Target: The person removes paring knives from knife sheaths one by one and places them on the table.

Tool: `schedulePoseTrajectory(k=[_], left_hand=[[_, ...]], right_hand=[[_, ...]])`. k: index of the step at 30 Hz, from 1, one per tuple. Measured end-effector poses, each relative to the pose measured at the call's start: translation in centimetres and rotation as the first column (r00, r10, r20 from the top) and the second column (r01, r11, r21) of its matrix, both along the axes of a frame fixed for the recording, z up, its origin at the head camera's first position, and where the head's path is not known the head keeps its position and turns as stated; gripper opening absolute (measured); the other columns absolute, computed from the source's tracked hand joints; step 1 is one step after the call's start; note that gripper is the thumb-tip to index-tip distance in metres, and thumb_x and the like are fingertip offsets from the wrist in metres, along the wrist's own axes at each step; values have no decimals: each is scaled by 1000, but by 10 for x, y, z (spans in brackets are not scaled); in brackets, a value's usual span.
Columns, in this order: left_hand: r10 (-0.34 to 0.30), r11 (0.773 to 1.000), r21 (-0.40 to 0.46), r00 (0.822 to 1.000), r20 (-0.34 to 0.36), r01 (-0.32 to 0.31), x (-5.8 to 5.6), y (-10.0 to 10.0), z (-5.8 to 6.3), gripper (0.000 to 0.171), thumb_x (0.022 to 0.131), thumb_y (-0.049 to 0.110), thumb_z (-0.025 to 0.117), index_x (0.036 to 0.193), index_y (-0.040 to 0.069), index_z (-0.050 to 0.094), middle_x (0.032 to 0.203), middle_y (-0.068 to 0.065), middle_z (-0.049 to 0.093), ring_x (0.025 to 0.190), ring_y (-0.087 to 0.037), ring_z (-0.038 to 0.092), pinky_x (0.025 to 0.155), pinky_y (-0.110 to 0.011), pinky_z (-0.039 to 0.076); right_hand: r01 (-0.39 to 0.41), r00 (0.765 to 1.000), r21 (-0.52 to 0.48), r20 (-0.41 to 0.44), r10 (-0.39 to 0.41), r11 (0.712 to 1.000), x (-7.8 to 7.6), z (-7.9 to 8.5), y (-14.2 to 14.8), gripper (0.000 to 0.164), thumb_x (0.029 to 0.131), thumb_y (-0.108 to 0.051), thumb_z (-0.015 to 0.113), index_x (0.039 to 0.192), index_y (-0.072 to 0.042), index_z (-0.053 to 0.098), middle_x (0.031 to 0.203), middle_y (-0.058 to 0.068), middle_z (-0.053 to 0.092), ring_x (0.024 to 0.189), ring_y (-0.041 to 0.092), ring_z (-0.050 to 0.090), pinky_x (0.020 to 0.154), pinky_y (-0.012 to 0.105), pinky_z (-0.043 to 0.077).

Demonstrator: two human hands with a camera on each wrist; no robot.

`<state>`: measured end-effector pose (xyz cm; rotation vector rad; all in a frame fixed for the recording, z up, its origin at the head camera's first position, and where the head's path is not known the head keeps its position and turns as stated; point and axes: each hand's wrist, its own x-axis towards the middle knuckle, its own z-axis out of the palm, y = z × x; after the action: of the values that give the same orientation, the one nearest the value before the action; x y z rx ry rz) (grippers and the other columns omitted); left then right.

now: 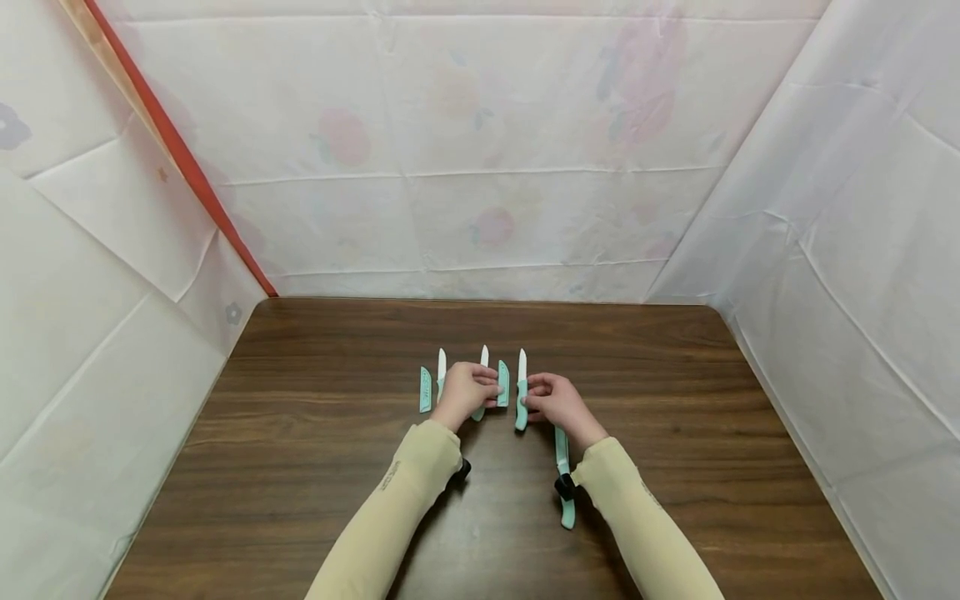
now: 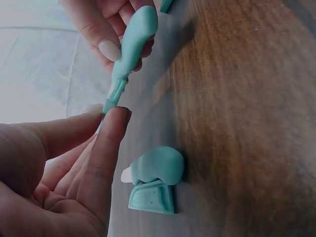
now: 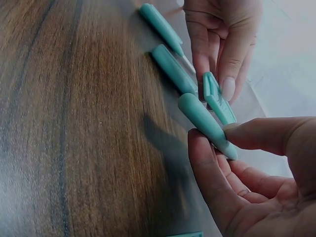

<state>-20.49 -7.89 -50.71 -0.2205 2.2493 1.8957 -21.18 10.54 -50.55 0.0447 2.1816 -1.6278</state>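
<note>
My right hand point(image 1: 558, 404) pinches the mint-green handle of a small paring knife point(image 1: 521, 408), its white blade pointing away from me. In my left hand point(image 1: 467, 390) a mint blade cover point(image 1: 503, 383) is pinched between thumb and fingers. The cover is beside the knife, and the blade is bare. In the right wrist view, the held handle point(image 3: 205, 116) and cover point(image 3: 217, 98) are close together above the table. A second knife point(image 1: 484, 356) lies partly hidden behind my left hand. Further left is a third knife point(image 1: 442, 363), its handle mostly covered by that hand.
Another mint blade cover point(image 1: 425, 389) lies left of the third knife. Under my right wrist lies a longer mint-handled knife point(image 1: 567, 512), its blade apparently covered, partly hidden by the black wrist camera point(image 1: 566, 486). White patterned sheets surround the brown wooden table point(image 1: 300, 467).
</note>
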Motion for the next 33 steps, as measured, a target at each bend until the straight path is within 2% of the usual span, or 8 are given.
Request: schedulePoseTrajectory(k=[11, 33], left_hand=[[26, 1000, -14, 998, 55, -26, -8, 7, 3, 23, 83, -4, 70, 106, -7, 67, 92, -18, 69, 75, -25, 69, 61, -30, 58], [24, 998, -66, 999, 42, -22, -15, 15, -3, 20, 83, -5, 71, 102, -7, 68, 84, -14, 70, 64, -20, 68, 59, -31, 57]], right_hand=[[-8, 1000, -17, 15, 8, 1000, -4, -5, 2, 34, 89, 1, 61, 123, 4, 56, 97, 17, 62, 77, 21, 64, 69, 39, 57], [-8, 1000, -10, 21, 9, 1000, -10, -8, 4, 35, 88, 3, 59, 123, 6, 56, 99, 18, 63, 78, 22, 65, 70, 39, 57]])
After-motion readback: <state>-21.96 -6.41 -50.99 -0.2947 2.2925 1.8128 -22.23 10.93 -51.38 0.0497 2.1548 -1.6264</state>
